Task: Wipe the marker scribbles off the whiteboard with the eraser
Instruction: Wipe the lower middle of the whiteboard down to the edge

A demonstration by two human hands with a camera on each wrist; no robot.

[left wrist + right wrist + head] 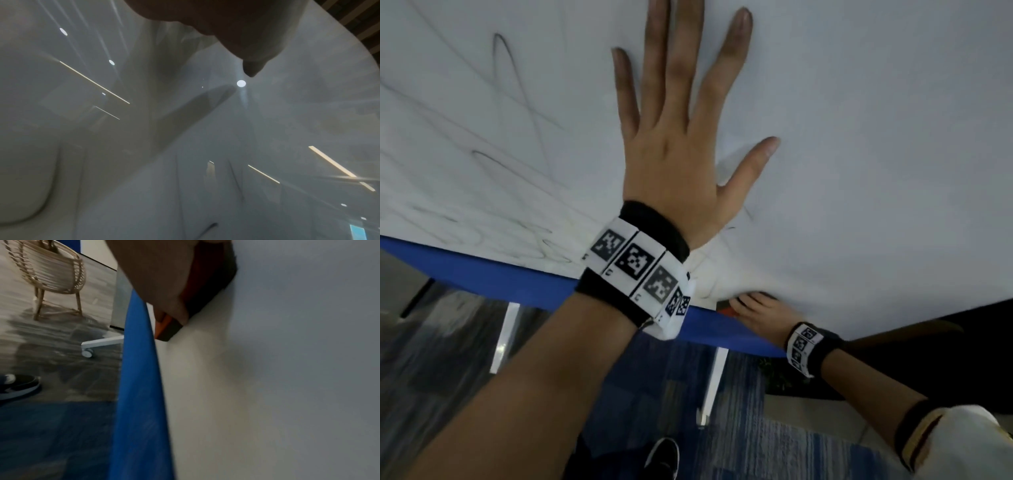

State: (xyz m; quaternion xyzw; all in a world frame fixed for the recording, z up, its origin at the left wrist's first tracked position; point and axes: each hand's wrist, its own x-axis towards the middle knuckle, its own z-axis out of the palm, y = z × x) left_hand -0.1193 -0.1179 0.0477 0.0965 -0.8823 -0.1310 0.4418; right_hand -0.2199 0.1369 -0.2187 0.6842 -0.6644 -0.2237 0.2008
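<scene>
The whiteboard (859, 137) fills the upper head view, with a blue lower edge (517, 277). Black marker scribbles (517, 102) cover its left part; faint lines (709, 260) run near my left wrist. My left hand (681, 113) lies flat on the board, fingers spread and straight. My right hand (753, 308) grips the orange-backed eraser (726, 305) low on the board, just above the blue edge. In the right wrist view the eraser (170, 327) has its dark felt against the white board surface (287, 369), my fingers (156, 275) wrapped over it.
Blue and grey carpet (654, 394) lies below. White stand legs (714, 387) reach down from the board, one with a caster (87, 352). My black shoe (662, 455) is under the board. A rattan chair (51, 272) stands further off.
</scene>
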